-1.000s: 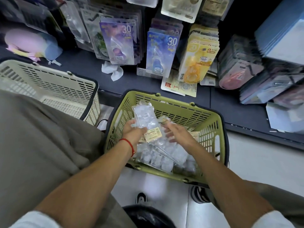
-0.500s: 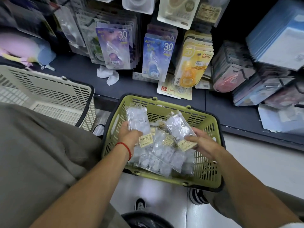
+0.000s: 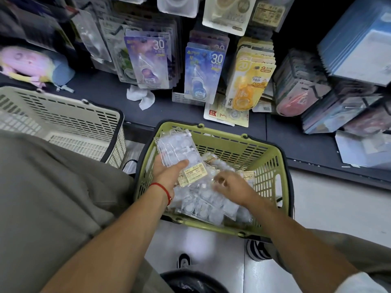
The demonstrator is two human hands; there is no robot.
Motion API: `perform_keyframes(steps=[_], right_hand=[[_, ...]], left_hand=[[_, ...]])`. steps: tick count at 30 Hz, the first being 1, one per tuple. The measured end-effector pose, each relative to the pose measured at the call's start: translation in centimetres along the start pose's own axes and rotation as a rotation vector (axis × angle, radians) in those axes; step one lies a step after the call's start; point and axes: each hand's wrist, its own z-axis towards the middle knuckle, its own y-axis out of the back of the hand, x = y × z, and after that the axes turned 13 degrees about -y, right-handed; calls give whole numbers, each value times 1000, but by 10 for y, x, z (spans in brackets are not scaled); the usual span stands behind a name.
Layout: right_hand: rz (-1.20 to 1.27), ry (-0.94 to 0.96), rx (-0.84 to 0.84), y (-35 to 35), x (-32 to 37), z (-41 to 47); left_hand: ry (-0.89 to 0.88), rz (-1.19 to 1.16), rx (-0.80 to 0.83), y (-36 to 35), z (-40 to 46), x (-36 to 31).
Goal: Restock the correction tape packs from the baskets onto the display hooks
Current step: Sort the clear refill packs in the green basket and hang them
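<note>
Clear plastic packs (image 3: 179, 151) — yellow labels — in left hand (image 3: 167, 174).

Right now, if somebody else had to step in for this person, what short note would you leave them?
Left hand grips a small stack of clear plastic correction tape packs over the green plastic basket.
Right hand reaches into the loose packs in that basket; it looks blurred, grip unclear.
Done: a few packs gathered.
Left: hang those, then the rest, on the display hooks; the exact hook is not visible.
</note>
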Motion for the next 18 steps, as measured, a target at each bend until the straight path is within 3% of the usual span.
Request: perform_keyframes(steps=[2, 4, 8, 11, 16, 18], right_hand=[[-354, -34, 154, -19, -19, -8], [-286, -64, 192, -27, -26, -11], [-57, -137, 103, -2, -39, -2], [-165, -78, 148, 14, -43, -5], [-325, -22, 215, -32, -20, -8], [-265, -58, 237, -40, -16, -8]], left_hand=[[-11, -23, -35, 2, 1, -5], [-23, -37, -42, 3, 1, -7], [-73, -22, -13, -1, 2, -5], [-97, 7, 15, -4, 1, -2], [-65, 44, 32, -5, -6, -4], [-58, 53, 28, -3, -10, -6]])
